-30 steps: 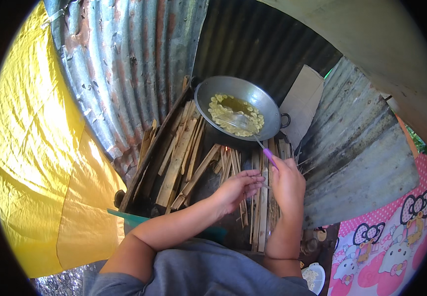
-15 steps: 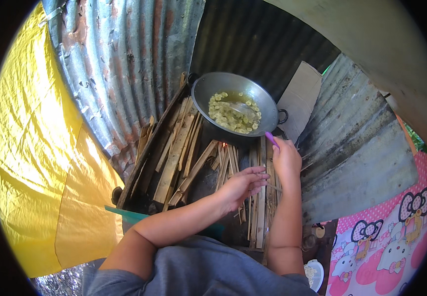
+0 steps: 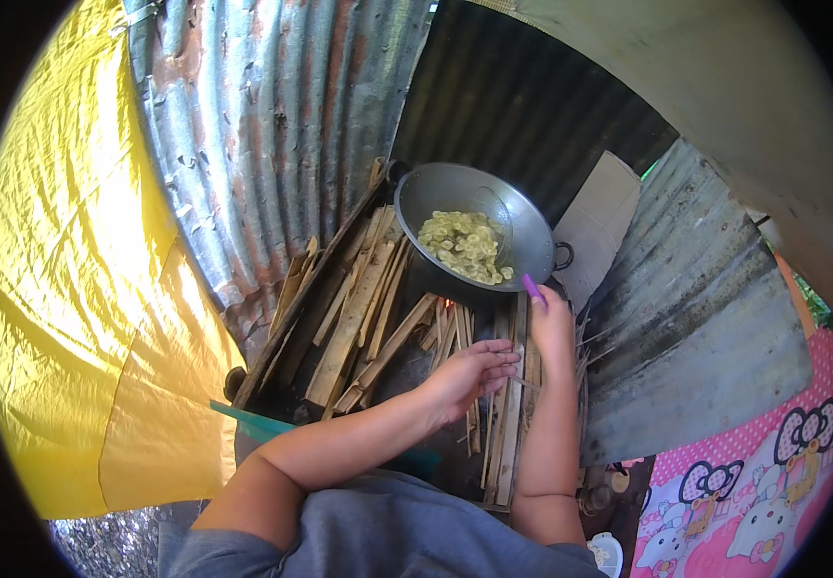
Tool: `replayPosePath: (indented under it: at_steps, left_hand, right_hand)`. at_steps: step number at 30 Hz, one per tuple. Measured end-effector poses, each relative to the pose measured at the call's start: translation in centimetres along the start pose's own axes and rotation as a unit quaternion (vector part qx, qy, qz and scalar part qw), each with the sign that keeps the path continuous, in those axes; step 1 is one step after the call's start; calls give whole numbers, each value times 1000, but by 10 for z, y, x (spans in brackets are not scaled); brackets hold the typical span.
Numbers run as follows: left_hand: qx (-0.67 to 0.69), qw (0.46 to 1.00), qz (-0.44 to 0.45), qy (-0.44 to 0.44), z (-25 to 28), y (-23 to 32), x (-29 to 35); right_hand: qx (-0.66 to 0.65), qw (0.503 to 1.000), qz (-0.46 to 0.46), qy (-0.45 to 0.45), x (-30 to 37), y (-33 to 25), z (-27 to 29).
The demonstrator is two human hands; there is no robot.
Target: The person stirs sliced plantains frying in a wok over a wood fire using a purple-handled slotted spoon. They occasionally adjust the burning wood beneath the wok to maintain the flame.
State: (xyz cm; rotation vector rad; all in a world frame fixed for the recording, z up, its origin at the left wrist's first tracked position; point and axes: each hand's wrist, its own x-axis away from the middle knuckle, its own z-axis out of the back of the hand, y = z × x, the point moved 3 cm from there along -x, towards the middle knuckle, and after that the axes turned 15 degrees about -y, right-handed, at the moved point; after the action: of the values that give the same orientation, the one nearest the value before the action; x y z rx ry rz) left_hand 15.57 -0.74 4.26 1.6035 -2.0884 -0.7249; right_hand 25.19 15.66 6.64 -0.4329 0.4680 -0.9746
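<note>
right hand (image 3: 552, 318): fingers closed round a purple handle (image 3: 533, 287), which slants ahead and a little left, up to the near rim of a wide metal pan (image 3: 538, 241); working end of the tool hard to make out

pale yellow slices (image 3: 465, 246): heaped in the pan, ahead and left of the right hand; one black loop handle (image 3: 564, 255) of the pan just ahead of the same hand

left hand (image 3: 471, 379): behind and left of the right, apart from it, fingers part bent and loosely together; thin strip (image 3: 528, 384) by its fingertips, cannot tell if gripped

ahead of the left hand: small orange glow (image 3: 449, 303) at the ends of split wood, below the pan

left of the left hand: more split wood strips (image 3: 354, 332), lying lengthwise; farther left, a yellow sheet (image 3: 70, 318)

ahead and right of the right hand: upright cardboard (image 3: 601, 229); directly right, grey corrugated metal (image 3: 701, 328); behind and right, pink printed cloth (image 3: 691, 554)
</note>
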Motion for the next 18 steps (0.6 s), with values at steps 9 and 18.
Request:
replayPosePath:
  at_steps: [9,18]
  left_hand:
    - [-3,1000,-5,4,-6,5,1]
    - [4,1000,-13,15,4,9,3]
  right_hand:
    - [57,997,-13,57,-48,-4,24]
    - [128,989,68,-28,-19,-40,-10]
